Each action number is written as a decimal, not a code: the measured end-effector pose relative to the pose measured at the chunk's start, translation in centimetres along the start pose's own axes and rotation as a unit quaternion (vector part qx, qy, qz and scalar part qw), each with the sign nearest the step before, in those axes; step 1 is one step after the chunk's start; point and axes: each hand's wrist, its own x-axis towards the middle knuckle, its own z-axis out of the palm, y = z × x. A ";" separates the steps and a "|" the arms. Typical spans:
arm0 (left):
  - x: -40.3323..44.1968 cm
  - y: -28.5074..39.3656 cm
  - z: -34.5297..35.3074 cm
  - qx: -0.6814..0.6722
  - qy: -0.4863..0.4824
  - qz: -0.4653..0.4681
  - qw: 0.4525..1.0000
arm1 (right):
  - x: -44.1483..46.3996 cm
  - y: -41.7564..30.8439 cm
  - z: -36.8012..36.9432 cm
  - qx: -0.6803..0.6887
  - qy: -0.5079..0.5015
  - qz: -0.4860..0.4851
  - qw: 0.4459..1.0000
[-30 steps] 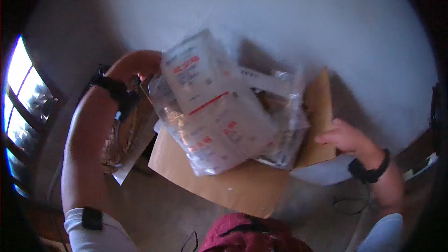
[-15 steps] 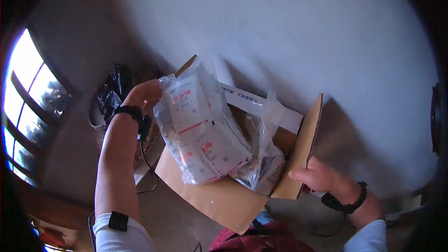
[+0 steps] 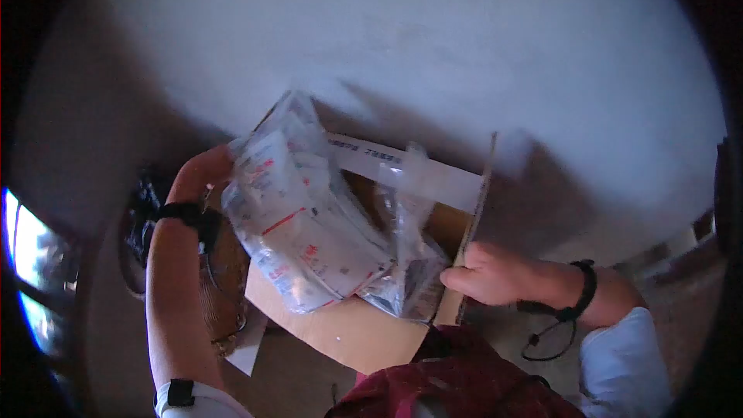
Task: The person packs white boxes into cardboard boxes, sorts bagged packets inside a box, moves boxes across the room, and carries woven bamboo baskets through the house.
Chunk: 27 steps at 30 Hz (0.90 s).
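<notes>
An open cardboard box [image 3: 333, 337] is held between my hands, tilted so its inside faces me. My right hand [image 3: 487, 272] grips the box's right flap, with the thumb on the inner face. At the upper left edge, my left hand [image 3: 210, 166] is closed round the box's side; the bag partly hides its fingers. A clear plastic bag [image 3: 298, 224] of white packets with red print lies over the left part of the opening, against my left hand. Beside it, another clear plastic bag [image 3: 402, 263] sits inside the box; its contents are unclear.
A pale wall [image 3: 433, 54] stands behind the box. At left are a black plastic bag [image 3: 143, 213] and a brown ribbed container or carton [image 3: 220, 294], partly hidden by my arm. A bright window [image 3: 35, 251] is at far left. Dark red clothing [image 3: 457, 379] shows below the box.
The box, its bags and both hands have shifted left in view. The right flap now appears nearly edge-on. The view has turned, and the window sits lower. Both hands keep their grip.
</notes>
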 end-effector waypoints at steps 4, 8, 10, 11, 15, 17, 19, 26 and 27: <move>-0.9 4.3 -2.4 0.031 -0.028 0.059 0.997 | -1.1 -0.7 -0.7 0.036 0.049 0.104 0.993; -6.9 9.6 -1.3 -0.186 0.072 0.075 0.977 | -3.4 0.8 -3.3 0.051 0.084 0.126 0.987; -8.0 11.7 -0.1 -0.140 0.082 0.086 0.983 | -6.2 0.8 -4.7 0.104 0.064 0.195 0.973; -8.7 13.1 0.5 -0.124 0.086 0.092 0.984 | -7.6 0.9 -4.9 0.115 0.057 0.242 0.962; -10.1 14.9 -0.2 -0.084 0.103 0.125 0.983 | -5.2 -2.3 -7.0 0.096 0.065 0.277 0.954; -11.2 16.9 -0.1 -0.008 0.123 0.182 0.975 | -6.3 -2.9 -6.8 0.092 0.111 0.257 0.956; -12.8 18.3 0.8 0.048 0.149 0.241 0.958 | -7.9 -1.6 -5.7 0.059 0.216 0.242 0.944; -18.3 7.7 6.1 -0.613 0.082 -0.117 0.777 | -14.4 2.2 -0.8 0.271 0.329 0.179 0.887; -18.7 6.5 7.7 -0.625 0.054 -0.119 0.769 | -14.6 2.9 0.2 0.323 0.344 0.170 0.865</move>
